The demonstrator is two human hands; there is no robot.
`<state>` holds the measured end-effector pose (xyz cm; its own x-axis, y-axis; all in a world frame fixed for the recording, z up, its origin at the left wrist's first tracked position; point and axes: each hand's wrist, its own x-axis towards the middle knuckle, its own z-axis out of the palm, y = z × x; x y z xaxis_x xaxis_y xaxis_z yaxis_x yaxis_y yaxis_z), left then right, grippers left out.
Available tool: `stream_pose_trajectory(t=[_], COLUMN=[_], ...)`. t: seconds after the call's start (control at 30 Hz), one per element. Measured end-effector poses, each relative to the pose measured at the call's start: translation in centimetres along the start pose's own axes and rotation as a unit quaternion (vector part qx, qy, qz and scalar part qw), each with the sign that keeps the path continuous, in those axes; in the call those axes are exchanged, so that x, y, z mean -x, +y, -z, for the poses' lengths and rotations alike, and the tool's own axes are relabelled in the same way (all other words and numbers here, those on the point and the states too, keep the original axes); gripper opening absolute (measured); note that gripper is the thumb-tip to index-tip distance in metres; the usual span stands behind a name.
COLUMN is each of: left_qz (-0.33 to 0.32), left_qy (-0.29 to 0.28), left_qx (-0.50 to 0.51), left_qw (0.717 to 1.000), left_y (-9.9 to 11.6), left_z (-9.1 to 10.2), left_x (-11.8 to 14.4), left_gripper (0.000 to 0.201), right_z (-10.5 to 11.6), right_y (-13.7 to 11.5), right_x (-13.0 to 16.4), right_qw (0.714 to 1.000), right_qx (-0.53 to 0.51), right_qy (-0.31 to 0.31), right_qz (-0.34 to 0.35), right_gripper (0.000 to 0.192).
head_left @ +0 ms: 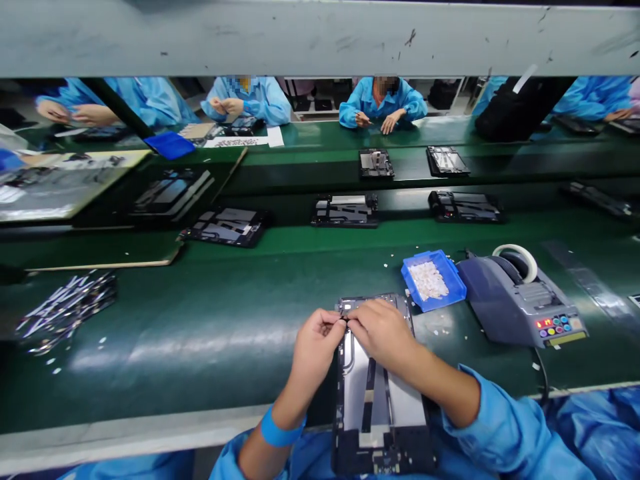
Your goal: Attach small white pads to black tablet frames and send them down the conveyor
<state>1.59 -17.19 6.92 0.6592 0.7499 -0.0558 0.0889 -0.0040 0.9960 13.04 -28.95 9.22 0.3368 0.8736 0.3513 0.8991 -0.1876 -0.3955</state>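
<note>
An opened tablet chassis with a silver inner plate lies lengthwise on the green bench in front of me. My left hand pinches something tiny at the chassis's upper left edge; what it is I cannot tell. My right hand rests on the chassis's top end, fingertips meeting the left hand's. A blue tray of small white pieces sits just right of the chassis.
A grey tape dispenser stands right of the tray. A pile of shiny strips lies at the left. More chassis lie on the belt beyond. Several people in blue coats work opposite.
</note>
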Motion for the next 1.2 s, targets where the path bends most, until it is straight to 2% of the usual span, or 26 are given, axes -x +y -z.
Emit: stream_pose_trajectory(t=[0.27,0.43,0.53,0.6,0.67,0.73,0.77,0.87,0.97,1.1,1.2], left_qz=[-0.08,-0.089,-0.063,-0.034,-0.013,-0.005,-0.004,-0.002,-0.02,-0.121,-0.211], left_qy=[0.025,0.011,0.01,0.012,0.006,0.002,0.001,-0.016,-0.041,0.001,-0.015], left_qx=[-0.087,-0.106,-0.089,-0.067,-0.043,-0.024,-0.019,-0.031,-0.078,-0.189,-0.272], left_qw=[0.993,0.99,0.994,0.997,0.999,1.0,1.0,0.999,0.996,0.974,0.939], left_y=[-0.1,0.1,0.1,-0.1,-0.3,-0.5,-0.5,-0.2,0.3,0.6,0.3], left_z=[-0.6,-0.6,-0.4,-0.2,-0.1,0.0,0.0,0.3,1.2,2.9,3.7], left_x=[1.0,1.0,0.7,0.4,0.0,-0.2,-0.3,-0.1,0.3,-0.1,-0.9], left_gripper=[0.01,0.008,0.011,0.014,0.016,0.018,0.018,0.017,0.021,0.022,0.022], right_z=[-1.0,-0.8,1.1,3.3,5.4,6.9,7.3,6.7,5.0,3.3,2.7], right_y=[0.3,0.1,2.1,4.7,7.2,8.7,8.9,7.1,4.0,1.5,1.0], right_x=[-0.1,-0.9,-0.9,-0.4,0.3,0.9,1.2,1.2,0.2,-2.1,-3.8], right_qw=[0.998,0.997,0.995,0.986,0.964,0.95,0.951,0.973,0.99,0.981,0.972], right_qx=[0.064,0.018,0.009,0.032,0.077,0.115,0.127,0.11,0.017,-0.031,-0.012], right_qy=[0.012,-0.036,-0.019,0.032,0.081,0.088,0.077,0.06,0.019,-0.078,-0.105], right_qz=[-0.02,-0.068,-0.102,-0.163,-0.243,-0.278,-0.27,-0.194,-0.138,-0.175,-0.209], right_gripper=[0.011,0.01,0.011,0.011,0.012,0.016,0.019,0.02,0.027,0.019,0.024])
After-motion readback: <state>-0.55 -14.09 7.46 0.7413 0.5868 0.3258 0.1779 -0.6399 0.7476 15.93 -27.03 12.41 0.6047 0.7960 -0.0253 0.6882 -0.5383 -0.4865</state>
